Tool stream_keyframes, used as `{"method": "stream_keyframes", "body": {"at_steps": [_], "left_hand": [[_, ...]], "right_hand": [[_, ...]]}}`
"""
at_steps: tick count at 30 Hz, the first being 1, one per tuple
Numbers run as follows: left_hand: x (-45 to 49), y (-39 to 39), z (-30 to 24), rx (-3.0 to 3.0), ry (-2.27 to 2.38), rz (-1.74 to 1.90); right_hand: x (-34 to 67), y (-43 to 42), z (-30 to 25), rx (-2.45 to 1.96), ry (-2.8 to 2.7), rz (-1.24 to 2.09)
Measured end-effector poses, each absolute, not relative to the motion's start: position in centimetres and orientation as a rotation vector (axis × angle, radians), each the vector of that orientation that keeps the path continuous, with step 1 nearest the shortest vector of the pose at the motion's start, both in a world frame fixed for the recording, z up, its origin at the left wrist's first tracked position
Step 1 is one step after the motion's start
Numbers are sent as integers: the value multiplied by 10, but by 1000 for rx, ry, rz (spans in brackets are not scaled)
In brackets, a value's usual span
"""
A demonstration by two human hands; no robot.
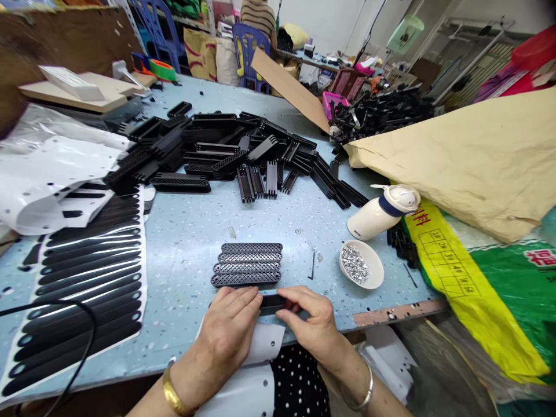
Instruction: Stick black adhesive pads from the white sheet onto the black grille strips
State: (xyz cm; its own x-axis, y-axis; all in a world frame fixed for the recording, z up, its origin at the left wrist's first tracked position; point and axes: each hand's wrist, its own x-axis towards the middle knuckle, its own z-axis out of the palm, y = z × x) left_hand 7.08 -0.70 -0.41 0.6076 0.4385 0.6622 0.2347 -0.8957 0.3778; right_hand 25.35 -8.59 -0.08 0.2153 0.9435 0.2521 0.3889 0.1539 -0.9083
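A slim black bar (pixel 270 304) lies at the table's near edge between my two hands. My left hand (pixel 232 321) covers its left part, fingers held together and pressed along it. At the right end, the thumb and fingers of my right hand (pixel 310 315) pinch the bar. Just beyond it, several black bars with a lattice pattern (pixel 247 266) are lined up in a neat stack of rows. White perforated backing paper (pixel 264 339) hangs below my hands over the lap. The left end and underside of the bar are hidden.
A large pile of black bars (pixel 217 142) spans the table's middle. Black adhesive strips on a white sheet (pixel 91 278) lie left, crossed by a cable (pixel 93 330). At right are a hex key (pixel 313 265), a bowl (pixel 377 275) of small metal pieces and a tilted white bottle (pixel 369 219).
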Motion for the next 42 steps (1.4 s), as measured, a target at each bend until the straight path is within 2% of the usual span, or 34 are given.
{"method": "stream_keyframes", "body": {"at_steps": [9,18,22,24,28,32,36,38,42], "left_hand": [[70,-10,-11,2714,633,991],[82,-13,-3,2617,559,1132],[64,-15,16,2503,592,1192],[39,-16,32,2486,688,1233],[-25,-28,51,2368,1169,1303],[-64,-59,32,2242,1289,1019],[-65,-91,4,2069,1346,751],[-60,-100,-2,1994,1333,646],[-52,-101,3,1905,1351,576]], "right_hand": [[254,-85,1,-1416,-1397,620],[250,-88,-8,-1426,-1523,391],[254,-94,-1,-1446,-1534,362],[256,-102,5,-1478,-1535,329],[248,-122,13,-1513,-1635,279],[222,-132,17,-1445,-1759,286],[202,-134,15,-1378,-1888,301],[201,-136,17,-1383,-1841,366],[213,-141,30,-1565,-1408,905]]}}
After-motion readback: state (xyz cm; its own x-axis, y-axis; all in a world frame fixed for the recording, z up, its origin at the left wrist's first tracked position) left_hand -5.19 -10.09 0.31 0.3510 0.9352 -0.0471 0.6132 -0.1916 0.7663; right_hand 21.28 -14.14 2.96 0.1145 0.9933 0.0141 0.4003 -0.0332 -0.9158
